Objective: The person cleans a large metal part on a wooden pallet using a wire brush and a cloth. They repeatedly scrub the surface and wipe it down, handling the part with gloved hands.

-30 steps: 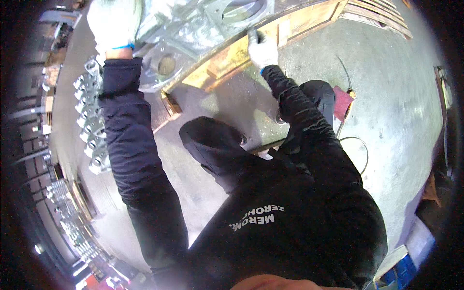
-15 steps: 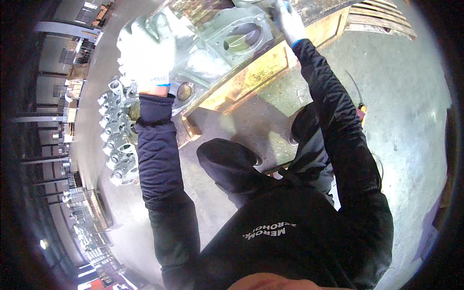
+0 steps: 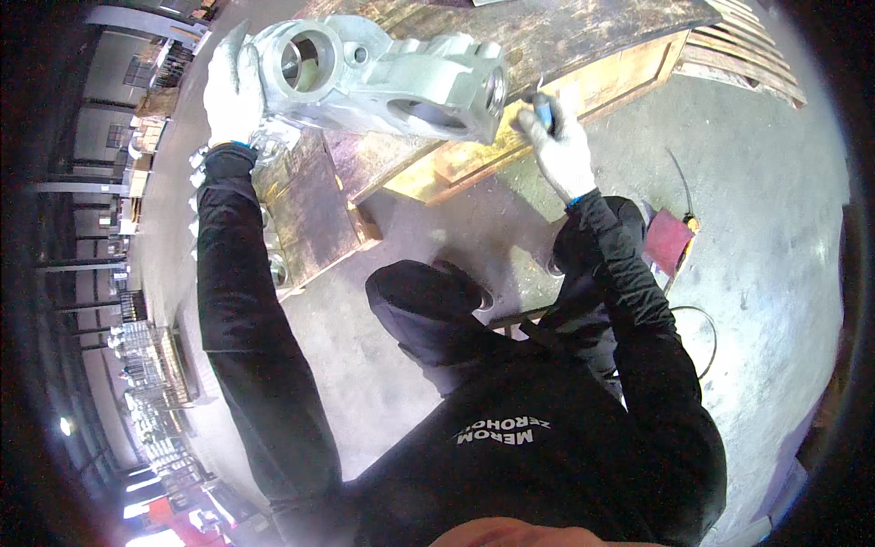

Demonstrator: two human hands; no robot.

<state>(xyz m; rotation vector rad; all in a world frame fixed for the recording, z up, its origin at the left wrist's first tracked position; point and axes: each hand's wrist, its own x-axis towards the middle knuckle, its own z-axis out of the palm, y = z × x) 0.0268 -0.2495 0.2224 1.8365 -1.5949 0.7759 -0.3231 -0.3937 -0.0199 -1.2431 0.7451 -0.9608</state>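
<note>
A large silver-grey metal casting (image 3: pixel 383 87) with round bores lies across the near part of the wooden bench. Its round end opening faces up beside my left hand (image 3: pixel 235 91). That hand, in a white glove, is closed on the casting's left end. My right hand (image 3: pixel 562 150), also gloved in white, is just off the casting's right end. Its fingers are closed round a small hand tool (image 3: pixel 544 111) with a blue and dark handle. A thin tip seems to stick out of the handle; its exact kind is too small to tell.
The stained wooden bench (image 3: pixel 565 41) has yellowish side boards, and a lower wooden top (image 3: pixel 310 205) adjoins it at left. More metal castings stand beyond my left arm. A slatted pallet (image 3: pixel 743 59) lies far right. A red object (image 3: pixel 668 242) and a hose (image 3: pixel 709 342) are on the floor.
The casting has been turned over, so different bores now show. My left hand has shifted left along with its end. My right hand has come nearer, and the tool now shows in it.
</note>
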